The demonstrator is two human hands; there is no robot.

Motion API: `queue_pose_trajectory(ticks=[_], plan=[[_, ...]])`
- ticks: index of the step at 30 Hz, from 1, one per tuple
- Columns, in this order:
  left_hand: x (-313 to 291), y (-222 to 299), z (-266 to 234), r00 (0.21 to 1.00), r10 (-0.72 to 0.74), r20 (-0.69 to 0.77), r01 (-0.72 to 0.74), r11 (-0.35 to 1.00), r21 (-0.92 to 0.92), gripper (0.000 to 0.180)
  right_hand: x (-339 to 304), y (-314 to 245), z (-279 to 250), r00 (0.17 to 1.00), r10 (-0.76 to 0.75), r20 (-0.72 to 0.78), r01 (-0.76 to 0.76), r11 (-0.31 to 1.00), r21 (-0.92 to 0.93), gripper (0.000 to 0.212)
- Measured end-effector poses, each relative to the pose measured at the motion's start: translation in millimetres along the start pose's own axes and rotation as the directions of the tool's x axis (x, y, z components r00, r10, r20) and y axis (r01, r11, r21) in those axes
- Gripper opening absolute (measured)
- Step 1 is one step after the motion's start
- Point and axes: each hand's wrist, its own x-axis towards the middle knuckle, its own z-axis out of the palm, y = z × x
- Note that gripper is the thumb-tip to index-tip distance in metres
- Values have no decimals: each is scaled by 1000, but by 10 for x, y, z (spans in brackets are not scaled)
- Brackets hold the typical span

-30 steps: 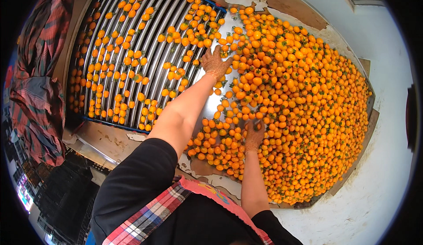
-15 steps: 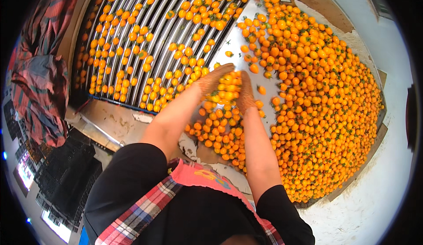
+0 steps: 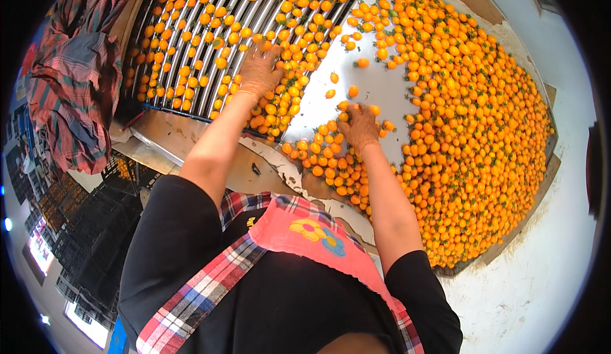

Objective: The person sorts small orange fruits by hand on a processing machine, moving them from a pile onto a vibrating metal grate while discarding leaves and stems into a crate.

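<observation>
the left hand (image 3: 259, 73) is held over the roller conveyor (image 3: 235, 1), back upward, and is closely surrounded by small orange fruits (image 3: 484, 150) with green stalk ends. its fingers are loosely spread and released, with nothing seen clasped between them. the right hand (image 3: 361, 129) is held low over the smooth metal sheet (image 3: 389, 88) beside the conveyor. its fingers are partly bent, with single fruits seen just at their tips; whether any of these is gripped cannot be told.

the fruits are found in three places. on the conveyor they are scattered across the rollers and are crowded most thickly beside the left hand and along the edge toward the sheet. on the sheet only a few are dotted about in the middle, while a looser cluster is gathered below and to the left of the right hand. to the right, the largest share is piled in a deep heap, by which the sheet is partly covered.

a pink apron (image 3: 305, 236) with checked straps is worn over a black top (image 3: 280, 297). at the far left a red and dark checked cloth (image 3: 73, 93) is hung, and below it black crates (image 3: 98, 227) are stacked.
</observation>
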Motion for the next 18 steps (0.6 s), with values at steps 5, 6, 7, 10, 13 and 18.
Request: queue_pose_trajectory(ticks=[5,6,7,10,13,18], plan=[[-1013,693,635,844,28,535,-158,967,199,36,-1161,-7,338,969,-78,234,174,889,-423,52],[-1181,547,789,841,88,533,-218,958,185,36,-1292,10,407,950,-51,308,185,886,-426,50],[-1339,325,906,836,146,529,-275,946,173,36,-1457,60,508,969,-40,243,130,922,-365,47],[-1452,-110,540,834,38,550,-243,921,304,38,-1986,302,700,996,46,75,-36,992,-121,42],[-1323,-300,93,893,-281,352,118,901,418,63,-2504,514,791,968,91,-233,-101,994,-33,39],[-989,-21,148,734,-637,235,613,771,172,85,-2928,520,983,756,613,-230,-524,777,350,32]])
